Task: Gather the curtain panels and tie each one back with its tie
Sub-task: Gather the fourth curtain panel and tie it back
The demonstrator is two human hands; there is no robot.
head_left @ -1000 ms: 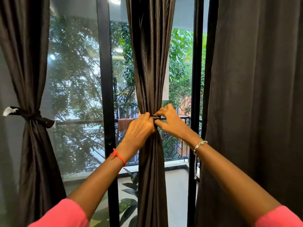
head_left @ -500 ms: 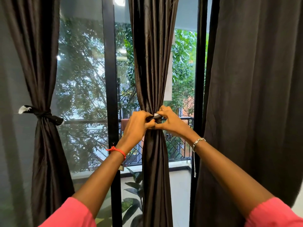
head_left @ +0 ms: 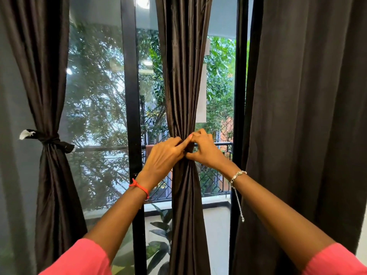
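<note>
The middle dark brown curtain panel hangs gathered into a narrow bundle in front of the window. My left hand and my right hand meet at its waist and pinch the dark tie wrapped around it; most of the tie is hidden by my fingers. At the left, another curtain panel is cinched by its own knotted tie with a white end. The wide right panel hangs loose with no tie on it.
Black window frame posts stand between the panes. Outside are a balcony railing, trees and a leafy plant low behind the glass.
The view has shifted so the curtains sit further right. My hands stay at the middle panel's waist, and my fingers have closed more tightly together over the tie.
</note>
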